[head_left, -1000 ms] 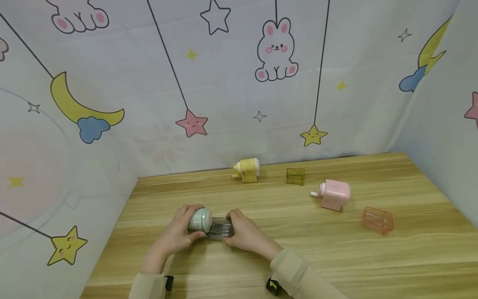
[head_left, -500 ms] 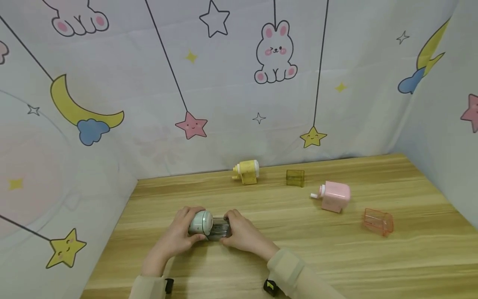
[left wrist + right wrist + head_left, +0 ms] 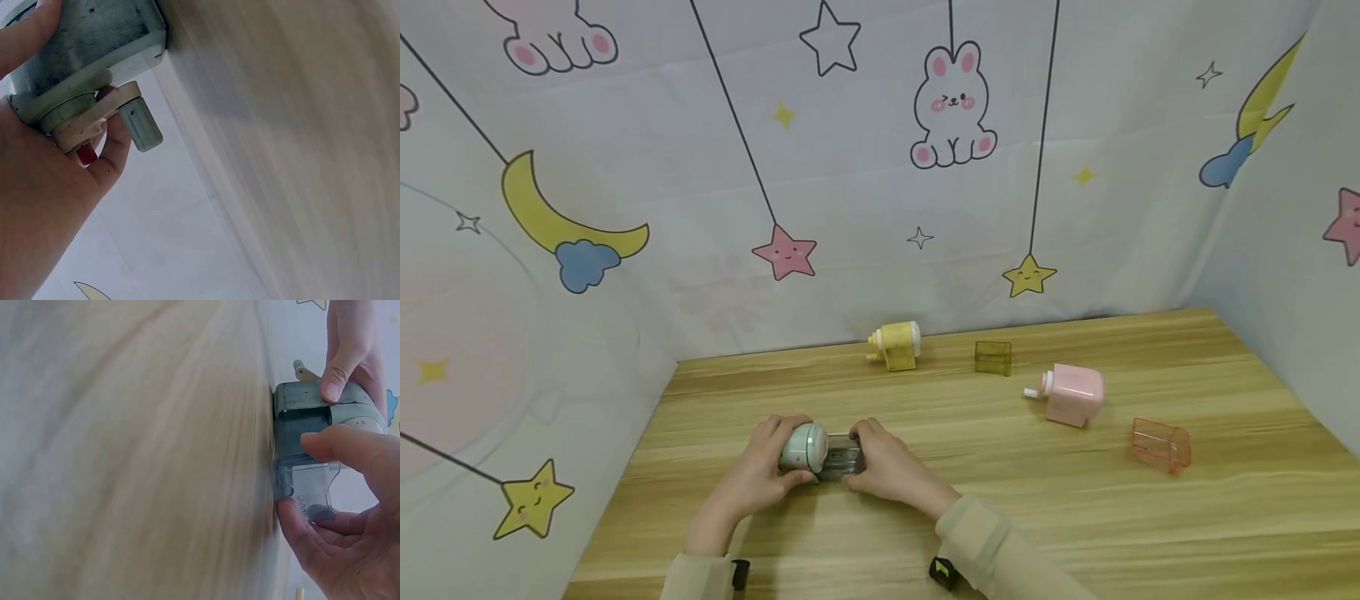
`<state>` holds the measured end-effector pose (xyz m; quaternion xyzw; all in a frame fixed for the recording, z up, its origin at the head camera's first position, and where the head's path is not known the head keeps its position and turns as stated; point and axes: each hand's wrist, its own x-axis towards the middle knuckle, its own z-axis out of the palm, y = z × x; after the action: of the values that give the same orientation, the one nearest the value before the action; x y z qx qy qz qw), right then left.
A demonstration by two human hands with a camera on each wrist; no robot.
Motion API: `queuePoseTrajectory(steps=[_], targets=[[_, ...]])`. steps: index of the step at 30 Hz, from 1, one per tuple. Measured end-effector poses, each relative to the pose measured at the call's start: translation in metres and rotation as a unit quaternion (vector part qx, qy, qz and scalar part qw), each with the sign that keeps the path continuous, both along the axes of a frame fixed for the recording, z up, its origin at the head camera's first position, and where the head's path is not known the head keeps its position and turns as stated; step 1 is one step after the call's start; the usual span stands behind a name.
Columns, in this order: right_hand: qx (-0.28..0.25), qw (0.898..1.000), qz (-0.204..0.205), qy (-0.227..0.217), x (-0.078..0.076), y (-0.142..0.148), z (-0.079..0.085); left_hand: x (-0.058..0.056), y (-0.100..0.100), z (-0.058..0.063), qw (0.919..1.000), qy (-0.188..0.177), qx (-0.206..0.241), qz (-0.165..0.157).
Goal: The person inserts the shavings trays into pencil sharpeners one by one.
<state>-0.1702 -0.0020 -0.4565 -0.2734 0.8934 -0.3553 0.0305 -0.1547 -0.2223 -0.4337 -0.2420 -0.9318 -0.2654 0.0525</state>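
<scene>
My left hand (image 3: 758, 471) grips a pale green hand-crank pencil sharpener (image 3: 801, 447), thumb in front and fingers over the far side. In the left wrist view its crank handle (image 3: 141, 125) sticks out beside the palm. My right hand (image 3: 891, 473) pinches a see-through grey shavings drawer (image 3: 844, 456) between thumb and fingers. The drawer lines up with the sharpener's lower side, most of it outside the body. The right wrist view shows its inner end right at the dark opening (image 3: 299, 432); the right fingers hide part of the outer end.
Toward the back stand a yellow pencil sharpener (image 3: 898, 344) and an olive see-through drawer (image 3: 993, 357). Further right are a pink pencil sharpener (image 3: 1072, 394) and an orange-pink see-through drawer (image 3: 1161, 446). A printed cloth (image 3: 865, 200) hangs behind the wooden table (image 3: 1075, 517).
My right hand has shifted slightly left with the drawer, closer to the green sharpener. The left hand keeps its grip and stays almost in place.
</scene>
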Motion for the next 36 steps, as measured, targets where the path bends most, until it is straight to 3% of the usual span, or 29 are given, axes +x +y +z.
queuePoseTrajectory(steps=[17,36], targets=[[0.005,1.000,0.013,0.013,0.0007,-0.0022,0.0034,0.0008,-0.0019,-0.0017,1.0000,0.007,0.003,0.000],[-0.003,1.000,0.010,-0.006,-0.0020,-0.0064,0.0013,-0.0003,0.0029,-0.0016,1.0000,0.007,0.006,0.004]])
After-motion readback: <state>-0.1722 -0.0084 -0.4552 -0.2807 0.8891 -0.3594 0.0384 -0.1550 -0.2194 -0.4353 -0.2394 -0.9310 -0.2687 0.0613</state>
